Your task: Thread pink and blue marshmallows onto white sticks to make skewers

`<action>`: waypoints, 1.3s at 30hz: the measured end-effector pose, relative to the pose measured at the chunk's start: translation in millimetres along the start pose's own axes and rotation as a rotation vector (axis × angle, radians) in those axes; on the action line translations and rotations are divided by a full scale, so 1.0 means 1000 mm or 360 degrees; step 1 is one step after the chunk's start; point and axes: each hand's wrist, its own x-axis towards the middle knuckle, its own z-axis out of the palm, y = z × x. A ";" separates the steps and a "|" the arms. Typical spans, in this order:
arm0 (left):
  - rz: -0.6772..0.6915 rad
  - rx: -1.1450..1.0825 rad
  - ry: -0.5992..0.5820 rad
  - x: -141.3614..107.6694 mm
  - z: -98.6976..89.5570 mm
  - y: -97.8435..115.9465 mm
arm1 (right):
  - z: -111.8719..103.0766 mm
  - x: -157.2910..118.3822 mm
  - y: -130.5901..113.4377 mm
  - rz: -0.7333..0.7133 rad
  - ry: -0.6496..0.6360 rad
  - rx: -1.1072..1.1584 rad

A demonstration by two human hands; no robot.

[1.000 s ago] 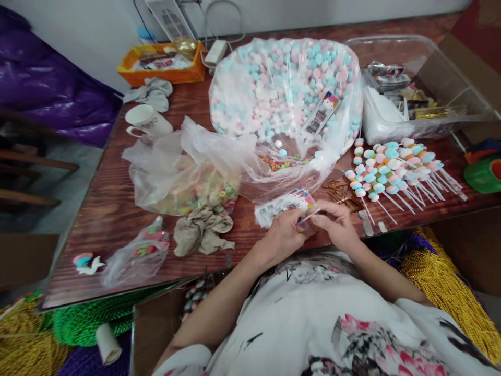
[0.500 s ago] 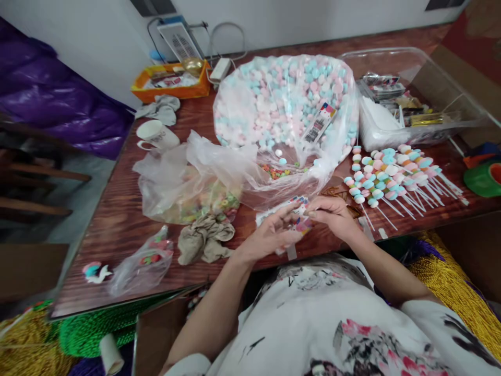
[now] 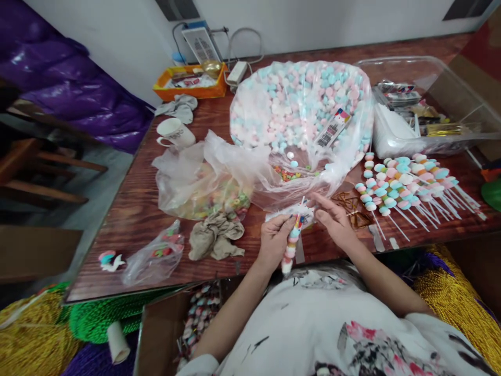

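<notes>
My left hand [image 3: 276, 241] is closed around a marshmallow skewer [image 3: 290, 253], pink, white and blue, in what looks like a printed clear wrapper. The marshmallows hang down toward my shirt, and the thin white stick points up toward the bags. Just right of it, my right hand [image 3: 333, 222] has its fingers apart, with nothing visible in them. Under and behind the hands lie flat printed bags [image 3: 275, 214]. Gold twist ties [image 3: 348, 204] are scattered beyond my right hand. Finished-looking marshmallow skewers [image 3: 403, 180] lie in a pile to the right, sticks toward me.
A big clear bag of marshmallows [image 3: 297, 104] fills the back middle, with a bag of ring-shaped pieces [image 3: 211, 190] at its left. A crumpled cloth [image 3: 215, 237], a mug [image 3: 176, 133] and a clear plastic bin [image 3: 434, 143] stand around. Below the table edge is an open carton [image 3: 158, 334].
My left hand now grips the skewer, which hangs lower and shows clearly. My right hand has parted from the left and opened. The view has shifted slightly left.
</notes>
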 end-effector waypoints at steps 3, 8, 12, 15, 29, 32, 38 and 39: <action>0.0487 0.0328 0.0158 0.006 -0.002 -0.004 | 0.010 -0.015 0.005 0.0035 0.0058 -0.0008; 0.0638 0.0396 0.0014 0.012 0.002 -0.010 | 0.020 -0.015 0.007 -0.0087 0.0156 -0.0079; 0.0231 -0.0026 -0.0338 0.006 0.002 -0.015 | 0.020 -0.011 0.009 -0.0234 0.0244 -0.0043; 0.0110 -0.0097 -0.0353 0.000 0.003 -0.017 | 0.024 -0.014 0.013 -0.0352 0.0268 -0.0111; -0.0378 -0.0266 -0.0675 0.003 -0.004 -0.010 | -0.005 -0.004 -0.015 -0.0918 0.0049 -0.0870; -0.0516 -0.0213 -0.0876 0.004 -0.016 -0.007 | -0.022 -0.003 -0.019 -0.1239 -0.0541 -0.1337; -0.0709 0.0145 -0.1388 0.011 -0.034 -0.002 | -0.028 -0.013 -0.009 -0.1472 -0.0849 -0.1592; -0.0722 0.0253 -0.1470 0.012 -0.034 0.001 | -0.027 -0.016 -0.008 -0.1501 -0.0867 -0.1635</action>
